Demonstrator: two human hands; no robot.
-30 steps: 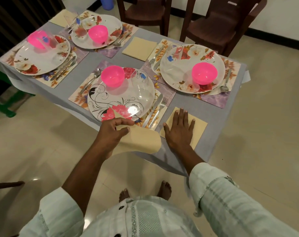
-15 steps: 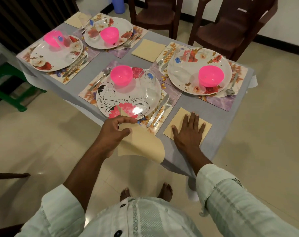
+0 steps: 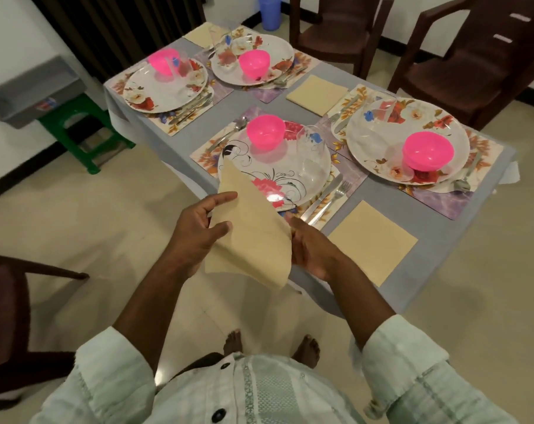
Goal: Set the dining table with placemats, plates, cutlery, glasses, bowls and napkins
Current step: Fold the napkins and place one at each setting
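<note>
I hold a beige napkin (image 3: 253, 237) in the air at the table's near edge, my left hand (image 3: 198, 231) on its left side and my right hand (image 3: 313, 247) on its right. Behind it lies the nearest setting: a floral plate (image 3: 274, 175) on a placemat (image 3: 204, 153), with a pink bowl (image 3: 265, 131), a clear glass (image 3: 313, 154), a spoon (image 3: 229, 133), and a knife and fork (image 3: 329, 197). A second napkin (image 3: 372, 243) lies flat on the grey tablecloth (image 3: 436, 240) to the right.
Three more settings with plates and pink bowls (image 3: 427, 149) fill the table, and two further napkins (image 3: 317, 93) lie on it. Brown chairs (image 3: 473, 56) stand behind, another chair (image 3: 2, 316) at my left. A green stool (image 3: 85, 130) carries a grey box. My bare feet are below.
My right hand lifted off the flat napkin and moved left to grip the napkin held by my left hand, which rose higher over the plate's edge. The view shifted.
</note>
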